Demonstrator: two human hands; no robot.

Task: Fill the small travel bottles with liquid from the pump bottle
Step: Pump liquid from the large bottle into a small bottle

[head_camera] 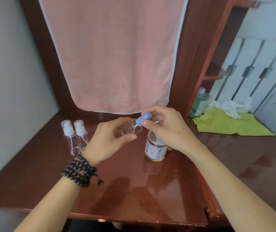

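Holding a clear bottle (pixel 130 128), left hand (pixel 110 139) clears 2 spray bottles (pixel 74 136).

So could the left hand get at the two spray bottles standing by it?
Probably yes: the spray bottles stand right beside the left hand with nothing between, but its fingers hold a clear bottle it must set down first.

A home room: pink towel (pixel 112 52) hanging over a wooden desk (pixel 133 181).
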